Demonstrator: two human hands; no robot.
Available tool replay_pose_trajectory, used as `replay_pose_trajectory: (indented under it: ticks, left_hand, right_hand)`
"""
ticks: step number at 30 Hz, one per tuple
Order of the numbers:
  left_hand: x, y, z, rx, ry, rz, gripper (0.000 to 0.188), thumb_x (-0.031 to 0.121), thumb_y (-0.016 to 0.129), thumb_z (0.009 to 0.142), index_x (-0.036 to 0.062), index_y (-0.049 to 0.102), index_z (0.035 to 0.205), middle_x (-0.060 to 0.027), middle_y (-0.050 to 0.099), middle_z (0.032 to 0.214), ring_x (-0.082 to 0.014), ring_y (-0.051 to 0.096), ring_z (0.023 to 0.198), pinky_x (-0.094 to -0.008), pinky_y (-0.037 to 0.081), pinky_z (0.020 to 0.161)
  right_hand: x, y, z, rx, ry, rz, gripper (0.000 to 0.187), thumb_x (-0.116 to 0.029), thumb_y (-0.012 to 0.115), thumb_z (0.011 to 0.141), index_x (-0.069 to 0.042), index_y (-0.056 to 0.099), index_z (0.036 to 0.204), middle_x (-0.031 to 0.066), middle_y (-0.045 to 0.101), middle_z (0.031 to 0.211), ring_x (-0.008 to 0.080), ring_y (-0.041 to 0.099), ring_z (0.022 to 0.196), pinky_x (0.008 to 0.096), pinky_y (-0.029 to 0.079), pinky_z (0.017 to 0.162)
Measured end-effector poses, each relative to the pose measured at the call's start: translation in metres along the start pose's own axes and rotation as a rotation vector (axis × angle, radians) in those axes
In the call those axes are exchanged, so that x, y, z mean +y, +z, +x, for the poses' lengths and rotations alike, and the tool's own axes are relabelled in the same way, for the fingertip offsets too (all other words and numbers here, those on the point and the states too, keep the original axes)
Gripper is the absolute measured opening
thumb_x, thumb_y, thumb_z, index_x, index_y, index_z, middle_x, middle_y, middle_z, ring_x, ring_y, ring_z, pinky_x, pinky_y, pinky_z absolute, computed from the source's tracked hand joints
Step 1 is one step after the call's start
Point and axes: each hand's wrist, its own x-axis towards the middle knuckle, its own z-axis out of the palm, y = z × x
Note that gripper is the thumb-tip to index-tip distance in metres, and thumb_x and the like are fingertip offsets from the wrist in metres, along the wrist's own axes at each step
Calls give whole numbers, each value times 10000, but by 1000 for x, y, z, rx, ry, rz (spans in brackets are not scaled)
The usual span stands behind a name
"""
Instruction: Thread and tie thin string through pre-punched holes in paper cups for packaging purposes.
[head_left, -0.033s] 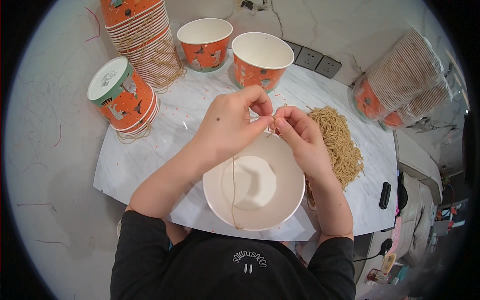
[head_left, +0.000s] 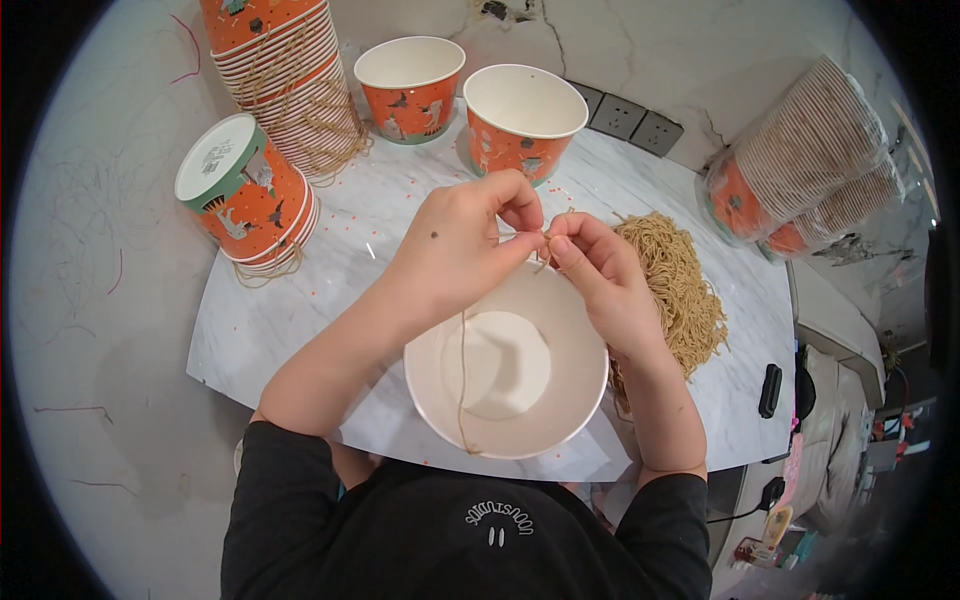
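Note:
A white-lined paper bucket (head_left: 575,375) stands in front of me with its mouth facing up. Tan string (head_left: 462,375) crosses its opening, running down to the near rim. Above the far rim, my left hand (head_left: 460,240) pinches the string between thumb and fingers. My right hand (head_left: 610,290) meets it there, thumb and forefinger closed on the string as well. The fingertips partly cover the short ends where they come together. Just right of my right hand lies a heap of cut tan string (head_left: 680,295).
Two orange paper buckets, one farther left (head_left: 410,95) and one nearer (head_left: 525,125), stand at the back. A tall bucket stack (head_left: 285,90) and a short upturned stack (head_left: 250,200) are at left. Wrapped buckets (head_left: 810,150) stand back right; a black object (head_left: 770,390) lies near the right edge.
The bucket has shifted very slightly left and away from me, and the string across it with it. Both hands keep their pinch at nearly the same place.

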Motion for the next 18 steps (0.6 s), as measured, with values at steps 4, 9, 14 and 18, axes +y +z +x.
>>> replay_pose_trajectory:
  ticks: [4, 9, 14, 18]
  left_hand:
    - [3, -9, 2, -111, -83, 25, 71, 58, 728, 796, 29, 702, 856, 33, 621, 684, -2, 372, 526, -230, 304, 494]
    - [-1, -12, 2, -150, -84, 26, 74, 67, 732, 778, 51, 730, 850, 62, 524, 595, -9, 371, 519, -226, 289, 496]
    - [1, -14, 2, -219, -150, 21, 82, 116, 773, 812, 56, 738, 854, 86, 471, 576, -4, 365, 522, -222, 284, 501]
    - [1, -15, 4, -212, -233, -37, 140, 168, 805, 849, 45, 739, 858, 104, 469, 582, 9, 359, 541, -217, 274, 504]
  right_hand:
    - [-7, 1, 0, -53, 165, 164, 148, -183, 568, 1074, -46, 601, 1120, -25, 642, 995, 25, 589, 868, 190, 488, 749]
    - [-8, -1, -1, -53, 180, 242, 148, -180, 579, 1068, -43, 603, 1118, -23, 644, 982, 25, 590, 865, 191, 490, 747]
    - [-5, 3, -2, -25, 110, 169, 146, -177, 590, 1060, -41, 605, 1112, -20, 641, 974, 28, 587, 863, 196, 488, 749]
    - [-5, 4, -3, -18, 38, 30, 145, -160, 595, 1053, -24, 607, 1101, -4, 630, 991, 42, 570, 893, 211, 482, 784]
